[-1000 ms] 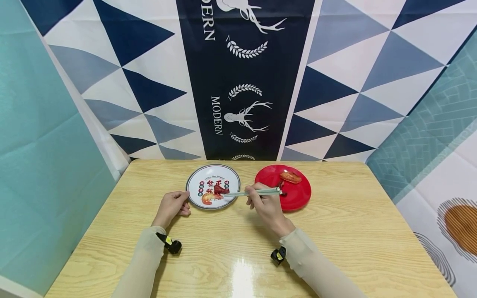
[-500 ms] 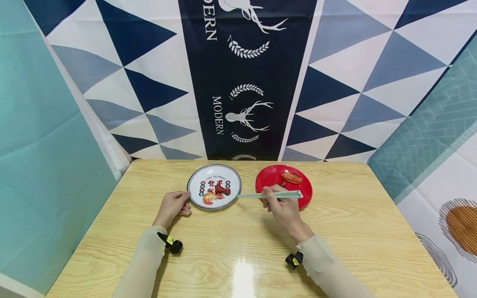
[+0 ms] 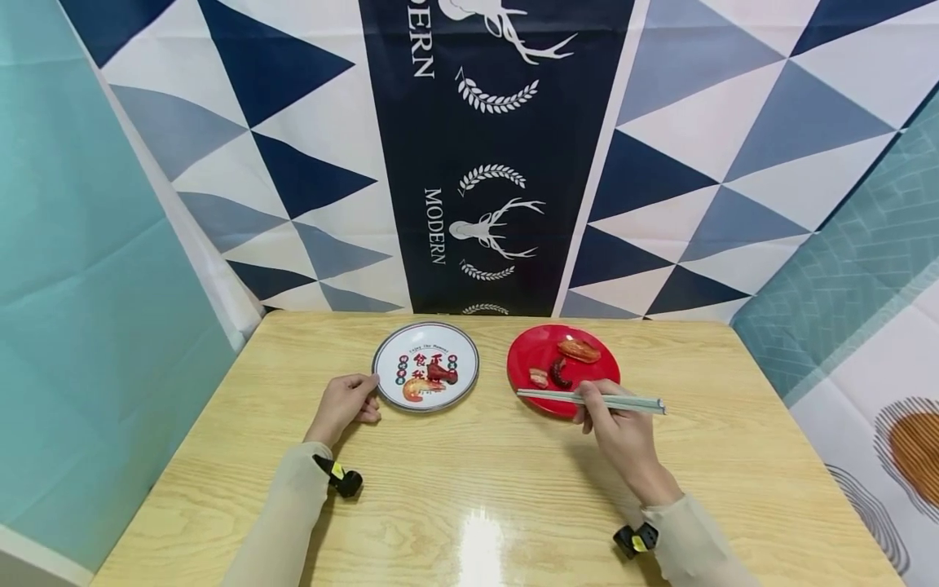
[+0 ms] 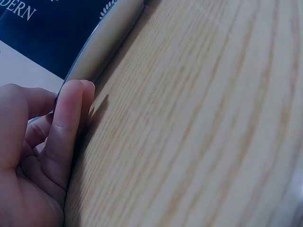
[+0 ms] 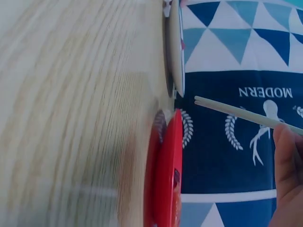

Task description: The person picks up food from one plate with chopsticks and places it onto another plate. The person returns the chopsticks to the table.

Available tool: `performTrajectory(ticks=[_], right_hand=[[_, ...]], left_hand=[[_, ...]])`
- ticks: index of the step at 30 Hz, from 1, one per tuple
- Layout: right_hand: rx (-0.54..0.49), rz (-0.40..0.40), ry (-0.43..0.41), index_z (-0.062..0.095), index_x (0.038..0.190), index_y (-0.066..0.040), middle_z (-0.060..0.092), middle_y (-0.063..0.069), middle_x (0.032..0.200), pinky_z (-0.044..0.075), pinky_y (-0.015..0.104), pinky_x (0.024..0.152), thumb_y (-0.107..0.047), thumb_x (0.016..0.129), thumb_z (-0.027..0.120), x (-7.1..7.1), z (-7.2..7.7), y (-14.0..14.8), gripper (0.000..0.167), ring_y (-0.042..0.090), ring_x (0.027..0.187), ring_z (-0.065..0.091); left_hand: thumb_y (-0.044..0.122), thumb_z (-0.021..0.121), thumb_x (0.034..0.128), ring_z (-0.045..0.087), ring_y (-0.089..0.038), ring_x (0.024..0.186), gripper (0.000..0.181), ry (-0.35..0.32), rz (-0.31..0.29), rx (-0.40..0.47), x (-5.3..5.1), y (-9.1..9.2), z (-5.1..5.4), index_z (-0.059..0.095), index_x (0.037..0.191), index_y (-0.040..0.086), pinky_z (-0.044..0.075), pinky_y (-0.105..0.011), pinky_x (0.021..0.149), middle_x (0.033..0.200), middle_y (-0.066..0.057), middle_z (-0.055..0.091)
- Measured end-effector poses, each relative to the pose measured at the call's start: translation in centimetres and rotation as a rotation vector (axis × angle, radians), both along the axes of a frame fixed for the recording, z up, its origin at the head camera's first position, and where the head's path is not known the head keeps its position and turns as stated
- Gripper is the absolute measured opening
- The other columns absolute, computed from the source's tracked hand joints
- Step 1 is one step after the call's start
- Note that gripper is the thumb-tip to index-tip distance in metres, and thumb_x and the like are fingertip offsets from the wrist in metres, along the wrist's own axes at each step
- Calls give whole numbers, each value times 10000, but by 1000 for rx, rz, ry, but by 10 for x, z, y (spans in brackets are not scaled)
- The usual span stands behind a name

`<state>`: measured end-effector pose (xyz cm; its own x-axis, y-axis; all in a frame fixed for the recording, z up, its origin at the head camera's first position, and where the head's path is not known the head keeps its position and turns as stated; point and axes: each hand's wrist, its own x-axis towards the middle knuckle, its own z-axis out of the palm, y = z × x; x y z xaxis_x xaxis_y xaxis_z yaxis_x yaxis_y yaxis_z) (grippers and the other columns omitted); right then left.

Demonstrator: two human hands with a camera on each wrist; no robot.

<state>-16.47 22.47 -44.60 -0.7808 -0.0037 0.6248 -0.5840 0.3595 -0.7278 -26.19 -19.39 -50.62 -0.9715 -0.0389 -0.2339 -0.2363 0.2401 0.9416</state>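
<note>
My left hand (image 3: 345, 403) pinches the left rim of a white plate (image 3: 390, 350) with printed characters. On that plate lie a shrimp (image 3: 415, 390) and a dark red-brown piece of meat (image 3: 442, 374). A pair of pale green chopsticks (image 3: 544, 395) is held in my right hand (image 3: 625, 432), tips pointing left, over the front of a red plate (image 3: 522, 350). The right wrist view shows the chopstick tips close together with nothing between them. The red plate bears an orange-brown wing-like piece (image 3: 579, 350), a dark curled piece (image 3: 560, 373) and a small pink-white striped chunk (image 3: 539, 377).
Both plates stand near the back of a wooden table (image 3: 469, 473), with a narrow strip of wood between them. A patterned cloth (image 3: 484, 163) hangs behind the table's far edge. Teal cloth (image 3: 95, 285) hangs at the left.
My right hand has moved right with the chopsticks, away from the white plate to the red one. The striped chunk and curled piece are now uncovered. My left hand stays on the rim.
</note>
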Motion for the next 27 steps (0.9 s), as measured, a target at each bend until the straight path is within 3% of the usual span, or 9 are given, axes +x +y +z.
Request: performTrajectory(ticks=[8, 13, 18, 20, 27], right_hand=[[-84, -30, -38, 681, 868, 100, 632, 198, 656, 541, 188, 439, 152, 996, 514, 21, 13, 7, 217, 139, 555, 619], [-125, -76, 24, 693, 902, 133, 652, 71, 676, 534, 165, 440, 169, 988, 507, 27, 17, 10, 208, 83, 561, 627], [-235, -105, 121, 679, 907, 193, 682, -50, 715, 509, 164, 403, 185, 979, 482, 21, 2, 21, 210, 79, 534, 617], [-269, -121, 119, 676, 920, 201, 692, -47, 729, 508, 155, 408, 166, 990, 483, 19, -3, 24, 208, 78, 536, 614], [-257, -214, -1, 713, 1008, 150, 708, -65, 791, 565, 151, 473, 37, 1034, 537, 21, -5, 29, 211, 87, 572, 644]], left_hand=[[338, 586, 1063, 687, -134, 555, 396, -2, 0, -6, 1, 1, -2, 716, 1108, -33, 661, -292, 572, 718, -61, 659], [335, 596, 1059, 686, -140, 552, 397, 8, -2, 1, -1, 0, -2, 713, 1116, -40, 664, -303, 573, 713, -67, 658], [344, 599, 1057, 688, -139, 551, 403, -2, -8, 10, -2, 0, -2, 713, 1128, -36, 664, -302, 574, 714, -63, 660], [354, 600, 1056, 686, -138, 549, 413, -3, -10, 11, -2, 0, -2, 713, 1138, -35, 662, -296, 569, 717, -60, 661], [358, 593, 1059, 685, -127, 552, 416, -4, -5, 1, -2, 0, -1, 714, 1152, -29, 661, -292, 572, 719, -53, 660]])
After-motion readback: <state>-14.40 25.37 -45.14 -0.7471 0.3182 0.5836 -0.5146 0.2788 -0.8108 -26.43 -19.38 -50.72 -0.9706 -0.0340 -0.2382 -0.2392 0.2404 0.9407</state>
